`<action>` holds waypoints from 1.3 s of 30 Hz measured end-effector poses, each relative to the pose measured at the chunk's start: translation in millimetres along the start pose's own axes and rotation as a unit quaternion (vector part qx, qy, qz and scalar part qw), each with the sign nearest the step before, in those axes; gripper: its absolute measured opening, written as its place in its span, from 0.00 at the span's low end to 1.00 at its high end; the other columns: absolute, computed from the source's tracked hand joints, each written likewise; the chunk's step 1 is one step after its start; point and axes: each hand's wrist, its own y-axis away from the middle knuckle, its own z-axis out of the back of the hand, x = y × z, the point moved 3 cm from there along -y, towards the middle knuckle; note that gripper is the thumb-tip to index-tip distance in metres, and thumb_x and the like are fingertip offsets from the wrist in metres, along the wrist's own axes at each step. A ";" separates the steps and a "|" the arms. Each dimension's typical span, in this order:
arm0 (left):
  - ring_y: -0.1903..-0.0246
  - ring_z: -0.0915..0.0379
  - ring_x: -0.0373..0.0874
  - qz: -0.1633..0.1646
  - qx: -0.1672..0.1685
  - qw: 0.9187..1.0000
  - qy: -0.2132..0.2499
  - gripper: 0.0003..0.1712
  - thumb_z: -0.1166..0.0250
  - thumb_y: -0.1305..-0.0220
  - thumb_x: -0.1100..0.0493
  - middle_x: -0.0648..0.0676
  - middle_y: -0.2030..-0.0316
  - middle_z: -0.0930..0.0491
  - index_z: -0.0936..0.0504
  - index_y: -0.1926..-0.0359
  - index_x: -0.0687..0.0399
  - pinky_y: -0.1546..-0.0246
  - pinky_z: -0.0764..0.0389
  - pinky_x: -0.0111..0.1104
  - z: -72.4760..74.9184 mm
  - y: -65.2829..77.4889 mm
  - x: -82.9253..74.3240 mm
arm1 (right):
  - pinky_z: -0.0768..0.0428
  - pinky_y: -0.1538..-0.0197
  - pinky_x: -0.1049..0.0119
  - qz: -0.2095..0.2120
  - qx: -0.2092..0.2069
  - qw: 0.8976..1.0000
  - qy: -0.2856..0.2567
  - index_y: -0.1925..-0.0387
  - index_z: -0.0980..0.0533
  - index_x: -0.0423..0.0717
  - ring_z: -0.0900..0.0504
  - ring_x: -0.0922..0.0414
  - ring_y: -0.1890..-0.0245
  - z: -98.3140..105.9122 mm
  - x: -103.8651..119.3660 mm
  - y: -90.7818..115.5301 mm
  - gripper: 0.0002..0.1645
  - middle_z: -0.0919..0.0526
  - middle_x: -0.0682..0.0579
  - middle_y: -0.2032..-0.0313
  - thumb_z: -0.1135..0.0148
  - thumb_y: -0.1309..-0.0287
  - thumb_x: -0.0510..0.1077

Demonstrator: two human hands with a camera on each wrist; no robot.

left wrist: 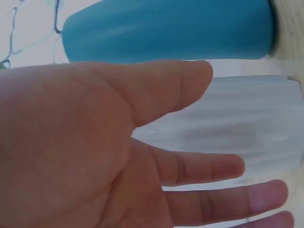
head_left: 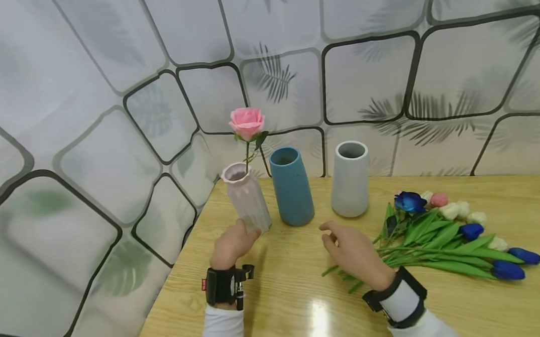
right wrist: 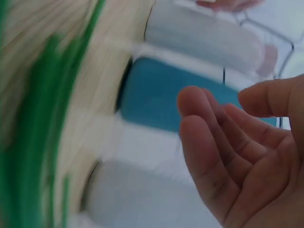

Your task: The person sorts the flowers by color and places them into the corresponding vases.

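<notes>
A pale pink ribbed vase (head_left: pixel 248 199) leans a little on the table at the left, with one pink rose (head_left: pixel 247 123) standing in it. Close by its lower part is my left hand (head_left: pixel 235 243). In the left wrist view that hand's fingers (left wrist: pixel 223 204) are extended and spread from the thumb, overlapping the pale vase (left wrist: pixel 228 123). My right hand (head_left: pixel 352 250) hovers in front of the white vase (head_left: pixel 350 185), near the flower stems. Loosely bent fingers (right wrist: pixel 204 152) with nothing between them show in the right wrist view. A blue vase (head_left: pixel 292 187) stands between the other two.
Artificial flowers lie in a bundle on the right of the wooden table (head_left: pixel 294 298): green stems (head_left: pixel 436 254), blue tulips (head_left: pixel 507 269), a blue rose (head_left: pixel 409 201), and several white blooms (head_left: pixel 455 210). Behind the table hangs a patterned curtain (head_left: pixel 282 27).
</notes>
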 end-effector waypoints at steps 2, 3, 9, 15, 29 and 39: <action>0.41 0.19 0.67 -0.006 -0.001 1.000 -0.006 0.39 0.45 0.18 0.44 0.73 0.34 0.22 0.34 0.25 0.74 0.43 0.18 0.58 2.9 3.9 -2.8 | 0.31 0.77 0.67 -0.009 -0.023 1.000 0.005 0.40 0.18 0.41 0.23 0.63 0.80 5.6 -10.7 7.9 0.17 0.09 0.46 0.63 0.43 0.22 0.41; 0.41 0.19 0.67 -0.008 -0.003 1.000 -0.008 0.38 0.45 0.18 0.44 0.73 0.35 0.22 0.34 0.26 0.74 0.43 0.18 0.58 4.7 6.1 -4.0 | 0.32 0.78 0.67 -0.008 -0.036 0.999 0.010 0.41 0.17 0.40 0.25 0.63 0.82 8.1 -15.1 10.6 0.16 0.09 0.46 0.65 0.42 0.22 0.40; 0.41 0.19 0.67 -0.012 -0.019 1.000 -0.014 0.36 0.44 0.19 0.45 0.72 0.36 0.21 0.32 0.28 0.73 0.44 0.18 0.58 9.7 14.6 -8.5 | 0.40 0.82 0.69 -0.005 -0.058 0.997 0.054 0.44 0.16 0.38 0.32 0.62 0.87 21.7 -33.8 15.0 0.15 0.16 0.53 0.78 0.41 0.24 0.40; 0.38 0.22 0.68 -0.051 0.009 0.998 0.034 0.36 0.43 0.19 0.47 0.74 0.34 0.23 0.32 0.28 0.74 0.41 0.20 0.58 -4.6 13.4 -25.8 | 0.29 0.76 0.64 -0.035 0.044 0.992 0.113 0.45 0.18 0.38 0.19 0.59 0.76 35.3 -64.0 16.8 0.15 0.11 0.49 0.68 0.34 0.30 0.39; 0.46 0.17 0.62 -0.063 0.012 0.998 0.019 0.33 0.41 0.20 0.45 0.68 0.41 0.18 0.28 0.31 0.69 0.47 0.17 0.56 -9.7 21.7 -40.5 | 0.26 0.72 0.63 -0.036 0.098 0.985 0.138 0.66 0.19 0.48 0.24 0.60 0.75 25.1 -87.0 19.6 0.06 0.16 0.54 0.71 0.28 0.35 0.37; 0.46 0.17 0.61 -0.068 0.014 0.998 0.009 0.33 0.40 0.22 0.45 0.67 0.41 0.17 0.27 0.31 0.66 0.46 0.17 0.56 -11.5 19.3 -50.4 | 0.30 0.75 0.65 -0.060 0.032 0.993 0.095 0.56 0.19 0.42 0.26 0.60 0.80 38.2 -80.8 24.6 0.04 0.19 0.53 0.76 0.38 0.25 0.38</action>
